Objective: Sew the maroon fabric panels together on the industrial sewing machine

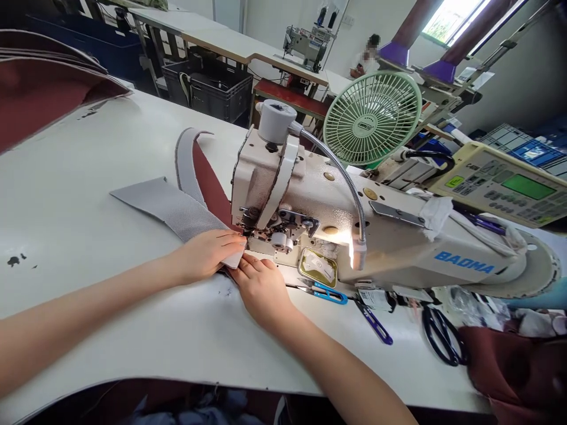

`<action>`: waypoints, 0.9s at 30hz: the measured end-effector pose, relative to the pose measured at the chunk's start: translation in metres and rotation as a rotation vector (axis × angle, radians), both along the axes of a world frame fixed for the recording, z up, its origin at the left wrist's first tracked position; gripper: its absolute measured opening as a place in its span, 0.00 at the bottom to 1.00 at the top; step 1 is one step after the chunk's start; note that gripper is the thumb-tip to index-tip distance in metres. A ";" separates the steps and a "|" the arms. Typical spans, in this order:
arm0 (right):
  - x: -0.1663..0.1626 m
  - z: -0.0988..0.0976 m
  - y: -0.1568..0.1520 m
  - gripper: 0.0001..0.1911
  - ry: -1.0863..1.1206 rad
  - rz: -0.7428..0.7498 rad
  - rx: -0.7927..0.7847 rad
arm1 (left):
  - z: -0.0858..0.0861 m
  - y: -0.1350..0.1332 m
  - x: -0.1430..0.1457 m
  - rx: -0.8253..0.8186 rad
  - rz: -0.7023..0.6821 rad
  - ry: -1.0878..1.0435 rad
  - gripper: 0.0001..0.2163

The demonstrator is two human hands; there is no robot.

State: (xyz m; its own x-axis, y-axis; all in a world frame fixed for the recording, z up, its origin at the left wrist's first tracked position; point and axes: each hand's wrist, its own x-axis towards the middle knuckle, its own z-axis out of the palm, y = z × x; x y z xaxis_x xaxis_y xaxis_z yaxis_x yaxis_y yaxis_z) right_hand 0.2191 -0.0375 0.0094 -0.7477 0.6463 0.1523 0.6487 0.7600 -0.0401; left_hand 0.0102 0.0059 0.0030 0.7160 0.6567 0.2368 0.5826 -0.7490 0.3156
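Note:
A light-grey fabric piece point(146, 198) with a maroon underside lies partly under the head of a sewing machine point(266, 171). My left hand point(206, 257) rests over its near end, fingers together and pointing at the needle area, with the fabric gripped beneath them. Just right of it, my right hand point(261, 286) has its fingers bent onto the edge of the same fabric, close to the presser foot. The fingertips of both hands nearly meet. My thumbs and the underside of the fabric are mostly hidden.
Blue thread snips point(330, 293), purple snips point(374, 323), a small metal tin point(318, 267) and black-handled scissors point(443, 336) lie right of my hands. Stacked maroon panels point(48, 100) sit at left. A green fan point(372, 118) and control panel point(505, 183) stand behind; a person point(365, 59) is farther back.

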 end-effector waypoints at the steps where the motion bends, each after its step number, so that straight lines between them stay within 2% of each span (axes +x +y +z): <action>1: 0.000 0.000 0.000 0.14 -0.001 0.002 0.004 | -0.001 0.000 -0.001 0.000 -0.008 -0.006 0.20; 5: -0.002 0.000 -0.002 0.15 -0.003 0.006 0.016 | 0.000 0.000 -0.002 -0.024 -0.025 -0.026 0.19; 12: -0.002 -0.004 -0.003 0.18 0.015 0.010 0.009 | 0.012 0.001 0.000 -0.125 0.015 -0.002 0.17; 19: -0.002 -0.008 -0.004 0.20 0.030 0.000 0.021 | 0.013 0.005 0.002 -0.104 0.035 0.003 0.13; 27: -0.004 0.001 -0.016 0.13 0.035 0.011 0.148 | 0.009 -0.003 -0.001 -0.116 0.014 -0.047 0.17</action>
State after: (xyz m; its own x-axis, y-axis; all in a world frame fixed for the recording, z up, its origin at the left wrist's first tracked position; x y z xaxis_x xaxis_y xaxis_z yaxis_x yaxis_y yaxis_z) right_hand 0.2151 -0.0539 0.0101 -0.7472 0.6066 0.2716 0.6405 0.7663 0.0503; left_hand 0.0090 0.0026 0.0123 0.6966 0.6914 0.1915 0.5751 -0.6978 0.4271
